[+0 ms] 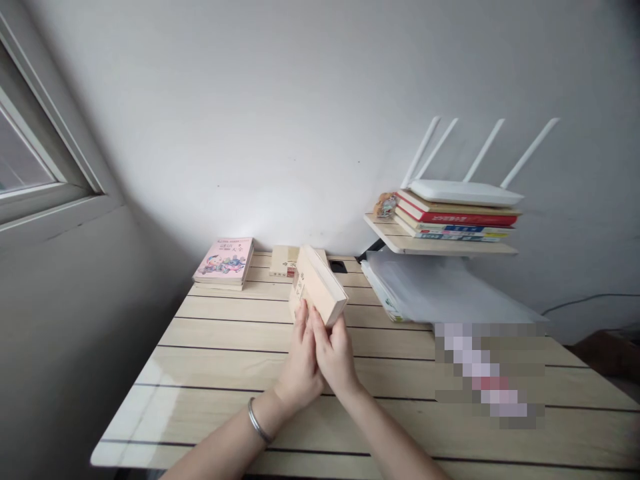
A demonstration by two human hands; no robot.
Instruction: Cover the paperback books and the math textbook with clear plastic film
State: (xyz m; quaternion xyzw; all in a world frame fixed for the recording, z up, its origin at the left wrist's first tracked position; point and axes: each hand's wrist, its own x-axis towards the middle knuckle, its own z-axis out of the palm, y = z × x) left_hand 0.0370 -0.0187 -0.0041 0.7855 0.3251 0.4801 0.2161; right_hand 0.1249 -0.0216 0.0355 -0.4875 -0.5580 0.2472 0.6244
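A thick cream-coloured book (317, 285) is held tilted above the middle of the pale wooden table (215, 373). My left hand (299, 363), with a silver bangle on its wrist, grips the book's lower left side. Close beside it, my right hand (336, 357) clasps the book's lower edge from the right. Both hands have their fingers closed round the book, and the two hands touch each other.
A pink illustrated book (225, 261) lies at the table's back left, a small cream book (284, 261) behind the held one. At the right, a wall shelf (435, 245) carries stacked books and a white router (465, 193); papers (440, 293) lie beneath it. A window (30, 160) is at the left.
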